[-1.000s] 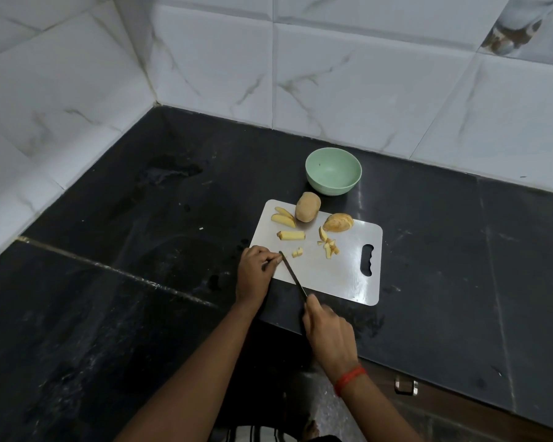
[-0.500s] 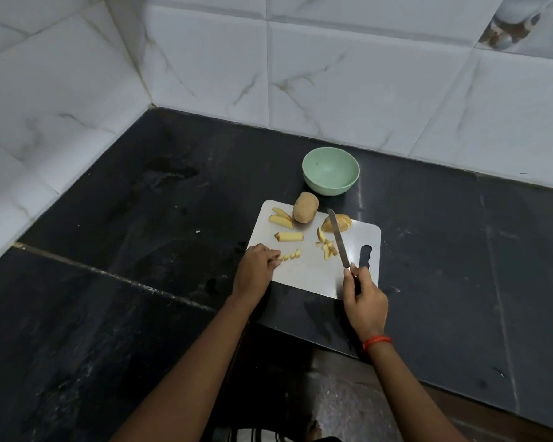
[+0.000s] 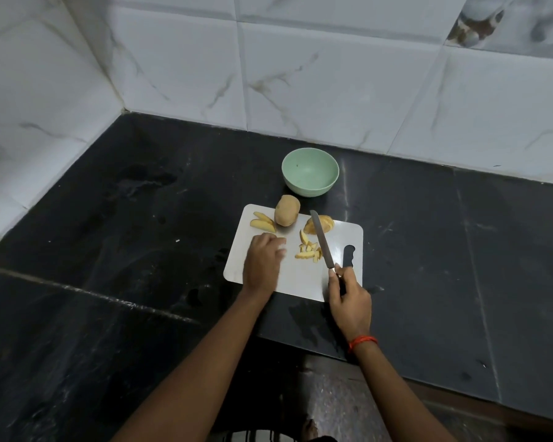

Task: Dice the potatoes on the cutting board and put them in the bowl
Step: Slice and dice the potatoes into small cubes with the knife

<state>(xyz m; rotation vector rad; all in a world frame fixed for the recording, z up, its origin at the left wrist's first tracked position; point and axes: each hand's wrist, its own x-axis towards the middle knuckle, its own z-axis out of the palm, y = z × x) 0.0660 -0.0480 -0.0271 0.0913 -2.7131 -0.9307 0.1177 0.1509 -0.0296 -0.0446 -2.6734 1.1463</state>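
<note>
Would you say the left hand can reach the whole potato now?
Probably yes: the left hand is just short of the whole potato, bare board between; the knife stands off right.

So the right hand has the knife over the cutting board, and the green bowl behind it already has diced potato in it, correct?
Not quite. The head view shows the green bowl empty; the cut potato pieces lie on the cutting board. The rest holds: the right hand grips the knife over the board.
</note>
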